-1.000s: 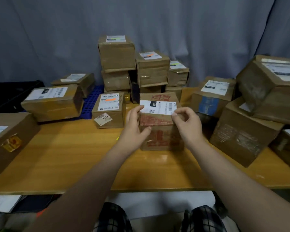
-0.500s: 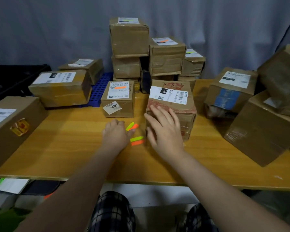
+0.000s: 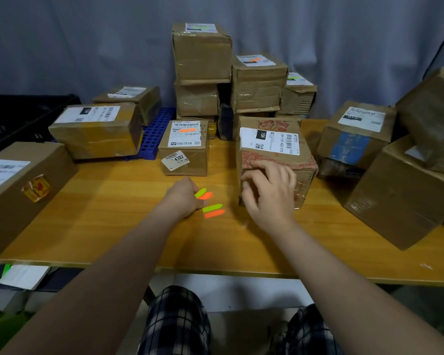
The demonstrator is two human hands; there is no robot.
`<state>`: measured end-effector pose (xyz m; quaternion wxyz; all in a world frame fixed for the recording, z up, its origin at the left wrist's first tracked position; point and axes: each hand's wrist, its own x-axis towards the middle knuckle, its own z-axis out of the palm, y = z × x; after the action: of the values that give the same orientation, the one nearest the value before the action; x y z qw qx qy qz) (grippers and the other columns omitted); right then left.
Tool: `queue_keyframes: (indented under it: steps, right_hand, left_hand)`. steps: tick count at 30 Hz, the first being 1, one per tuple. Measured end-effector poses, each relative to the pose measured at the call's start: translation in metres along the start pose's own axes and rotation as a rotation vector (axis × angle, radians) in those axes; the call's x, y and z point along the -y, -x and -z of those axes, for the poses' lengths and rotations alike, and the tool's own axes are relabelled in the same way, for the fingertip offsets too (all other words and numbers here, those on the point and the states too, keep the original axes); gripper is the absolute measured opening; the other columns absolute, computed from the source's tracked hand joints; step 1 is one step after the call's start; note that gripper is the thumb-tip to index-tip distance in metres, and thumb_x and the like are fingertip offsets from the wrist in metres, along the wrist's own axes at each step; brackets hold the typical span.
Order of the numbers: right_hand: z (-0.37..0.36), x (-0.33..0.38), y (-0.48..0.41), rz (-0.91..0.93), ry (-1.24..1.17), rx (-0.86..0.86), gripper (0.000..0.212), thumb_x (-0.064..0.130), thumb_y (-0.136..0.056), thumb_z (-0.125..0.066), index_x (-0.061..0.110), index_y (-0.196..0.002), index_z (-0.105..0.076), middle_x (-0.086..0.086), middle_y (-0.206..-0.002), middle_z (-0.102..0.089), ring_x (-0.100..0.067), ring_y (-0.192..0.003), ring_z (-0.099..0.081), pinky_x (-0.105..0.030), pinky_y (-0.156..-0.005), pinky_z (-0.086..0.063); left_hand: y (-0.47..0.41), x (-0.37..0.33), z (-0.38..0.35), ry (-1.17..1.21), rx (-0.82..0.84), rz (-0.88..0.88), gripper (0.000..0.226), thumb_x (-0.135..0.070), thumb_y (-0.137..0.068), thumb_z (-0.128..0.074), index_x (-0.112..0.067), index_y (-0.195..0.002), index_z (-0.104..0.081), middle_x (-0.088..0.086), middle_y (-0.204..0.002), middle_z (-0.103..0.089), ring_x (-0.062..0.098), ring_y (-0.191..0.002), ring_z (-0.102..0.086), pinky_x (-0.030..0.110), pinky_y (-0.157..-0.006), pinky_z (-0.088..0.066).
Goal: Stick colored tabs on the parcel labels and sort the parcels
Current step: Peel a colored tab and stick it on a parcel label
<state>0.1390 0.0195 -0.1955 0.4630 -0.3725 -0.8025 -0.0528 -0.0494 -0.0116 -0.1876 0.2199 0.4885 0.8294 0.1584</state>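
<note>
A brown parcel with red print [image 3: 287,160] stands on the wooden table [image 3: 113,221], right of centre, with a white label [image 3: 269,140] on top that carries no tab. My right hand [image 3: 269,193] lies over its near top edge, fingers bent around the front left corner. My left hand [image 3: 182,198] rests on the table to the left, fingers curled on a green and orange tab pair [image 3: 203,193]. A second green and orange pair [image 3: 213,210] lies flat between my hands. A small parcel [image 3: 183,149] behind them has an orange tab on its label.
Stacked parcels [image 3: 203,55] stand at the back centre, some with tabs on their labels. Two parcels [image 3: 98,129] rest on a blue rack at the back left, a long box [image 3: 18,185] sits at the near left, and large boxes [image 3: 405,190] crowd the right.
Both hands let go of the red-printed parcel's label and dropped lower. My left hand went down to the tabs on the table; my right hand shifted from flat against the front to curled over its edge.
</note>
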Motion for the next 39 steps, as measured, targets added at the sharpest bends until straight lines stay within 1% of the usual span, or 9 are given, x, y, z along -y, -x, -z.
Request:
queue_keyframes:
  steps: [6,11,15,18,21,26,31,35,39]
  right_hand:
    - [0.002,0.001,-0.004,-0.03,-0.022,0.044,0.017,0.025,-0.08,-0.056,0.017,-0.089,-0.068,-0.002,-0.104,-0.06,-0.02,-0.102,-0.049,-0.034,-0.097,-0.024]
    - [0.013,0.005,-0.02,-0.053,-0.086,0.075,0.029,0.038,-0.085,-0.052,0.019,-0.099,-0.069,0.003,-0.101,-0.059,-0.016,-0.1,-0.05,-0.025,-0.091,-0.018]
    - [0.02,0.016,-0.035,-0.106,-0.159,0.091,0.032,0.048,-0.086,-0.057,0.023,-0.1,-0.07,0.008,-0.098,-0.063,-0.008,-0.099,-0.05,-0.025,-0.09,-0.022]
    - [0.026,0.021,-0.048,-0.334,-0.571,0.139,0.009,0.027,-0.085,-0.069,0.023,-0.079,-0.065,0.012,-0.071,-0.06,0.002,-0.069,-0.053,-0.023,-0.072,-0.04]
    - [0.033,0.016,-0.056,-0.418,-0.702,0.144,0.015,0.01,-0.085,-0.07,0.017,-0.074,-0.063,0.009,-0.064,-0.056,0.004,-0.058,-0.049,-0.012,-0.059,-0.04]
    - [0.034,0.009,-0.057,-0.375,-0.695,0.121,0.008,0.012,-0.085,-0.07,0.018,-0.086,-0.065,0.001,-0.072,-0.06,-0.005,-0.067,-0.053,-0.021,-0.065,-0.045]
    - [0.03,0.008,-0.051,-0.029,-0.306,-0.109,0.021,0.014,-0.086,-0.067,0.003,-0.103,-0.071,-0.011,-0.1,-0.065,-0.015,-0.091,-0.059,-0.021,-0.081,-0.047]
    - [0.024,0.007,-0.05,-0.074,-0.242,-0.011,0.031,0.024,-0.093,-0.055,0.006,-0.115,-0.068,-0.013,-0.131,-0.059,-0.03,-0.116,-0.055,-0.022,-0.098,-0.033]
    - [0.024,0.01,-0.047,-0.13,-0.314,0.013,0.032,0.02,-0.092,-0.055,0.007,-0.12,-0.066,-0.008,-0.136,-0.055,-0.029,-0.123,-0.05,-0.024,-0.102,-0.031]
  left_hand:
    - [0.008,0.006,0.003,0.129,-0.023,-0.04,0.035,-0.029,-0.084,-0.072,-0.009,-0.109,-0.059,0.006,-0.097,-0.057,0.022,-0.092,-0.054,0.03,-0.071,-0.039]
    - [0.029,-0.009,0.011,0.621,-0.055,-0.214,0.02,-0.013,-0.086,-0.069,0.004,-0.096,-0.065,0.01,-0.074,-0.064,0.005,-0.054,-0.056,0.016,-0.053,-0.045]
    - [0.051,-0.041,0.019,0.717,-0.007,-0.409,0.003,-0.004,-0.086,-0.067,-0.003,-0.085,-0.064,0.008,-0.07,-0.065,0.001,-0.054,-0.06,0.014,-0.057,-0.05]
    - [0.058,-0.056,0.021,0.77,0.016,-0.458,0.002,-0.004,-0.085,-0.067,-0.003,-0.086,-0.065,0.007,-0.071,-0.067,0.006,-0.059,-0.062,0.016,-0.06,-0.052]
    - [0.062,-0.061,0.022,0.793,0.032,-0.491,0.009,-0.012,-0.09,-0.062,-0.005,-0.093,-0.067,0.006,-0.077,-0.069,0.006,-0.065,-0.064,0.018,-0.063,-0.053]
    - [0.064,-0.065,0.019,0.873,-0.022,-0.493,0.018,-0.012,-0.097,-0.051,-0.003,-0.098,-0.066,0.009,-0.08,-0.068,0.004,-0.064,-0.063,0.017,-0.061,-0.052]
    - [0.068,-0.075,0.013,1.115,-0.027,-0.439,0.018,-0.01,-0.095,-0.054,-0.004,-0.105,-0.067,0.01,-0.082,-0.069,0.009,-0.073,-0.066,0.019,-0.068,-0.056]
    - [0.074,-0.081,0.011,1.219,-0.002,-0.502,0.028,-0.005,-0.098,-0.046,0.002,-0.122,-0.059,0.012,-0.08,-0.072,0.002,-0.07,-0.065,0.012,-0.064,-0.05]
    - [0.074,-0.082,0.009,1.224,0.016,-0.555,0.033,-0.001,-0.099,-0.042,0.006,-0.13,-0.051,0.023,-0.112,-0.065,0.001,-0.077,-0.065,0.01,-0.065,-0.048]
